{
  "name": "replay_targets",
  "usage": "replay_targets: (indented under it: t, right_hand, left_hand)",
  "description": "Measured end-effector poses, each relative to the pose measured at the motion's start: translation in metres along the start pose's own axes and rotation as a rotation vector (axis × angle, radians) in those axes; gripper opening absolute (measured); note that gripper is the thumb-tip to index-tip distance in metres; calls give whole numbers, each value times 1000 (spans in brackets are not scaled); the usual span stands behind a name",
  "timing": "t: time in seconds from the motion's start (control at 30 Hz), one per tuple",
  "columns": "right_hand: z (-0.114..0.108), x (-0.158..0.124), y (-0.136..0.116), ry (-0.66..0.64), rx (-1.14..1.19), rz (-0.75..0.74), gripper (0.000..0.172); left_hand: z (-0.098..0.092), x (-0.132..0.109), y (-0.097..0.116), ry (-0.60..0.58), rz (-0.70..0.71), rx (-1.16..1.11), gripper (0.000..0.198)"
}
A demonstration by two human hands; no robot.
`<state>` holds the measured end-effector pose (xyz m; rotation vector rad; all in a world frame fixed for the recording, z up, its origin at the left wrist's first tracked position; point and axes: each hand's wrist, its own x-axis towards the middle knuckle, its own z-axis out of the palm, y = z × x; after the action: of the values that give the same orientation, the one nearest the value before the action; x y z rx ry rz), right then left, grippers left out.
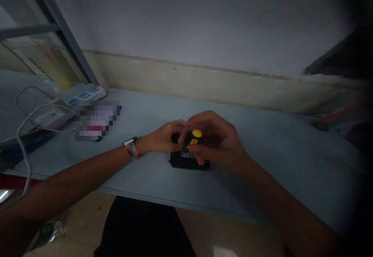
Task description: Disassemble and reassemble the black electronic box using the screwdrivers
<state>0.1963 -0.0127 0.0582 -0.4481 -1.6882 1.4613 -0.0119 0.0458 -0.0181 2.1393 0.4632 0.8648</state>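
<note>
In the head view, my right hand [224, 142] is closed around a screwdriver [194, 138] with a black and yellow handle. The handle's yellow end points up toward me, and its tip is hidden. Below it, a flat black box-shaped device [189, 163] with a pale printed label lies on the table. My left hand [164, 137] grips the device's far left side, its fingers partly hidden behind my right hand. A colourful woven band circles my left wrist.
The pale blue table [140, 179] runs along a wall. On the left lie a phone [100, 119] with a blurred screen, a white power strip [87, 96] and a looping white cable [21, 148]. A metal frame post [70, 47] rises behind them. Blurred items sit at far right.
</note>
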Motion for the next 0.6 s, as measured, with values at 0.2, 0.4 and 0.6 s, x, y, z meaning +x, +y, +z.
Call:
replay_targets:
  t: [0.2, 0.4, 0.6]
  right_hand:
    - [-8, -1, 6, -50, 63, -48, 23]
    - [-3, 3, -2, 29, 1, -21, 19]
    - [-3, 11, -4, 13, 80, 33, 38]
  left_hand:
    - [-4, -1, 3, -28, -15, -14, 14]
    - [-28, 4, 14, -287, -26, -146, 23]
    - [-32, 5, 12, -383, -7, -62, 32]
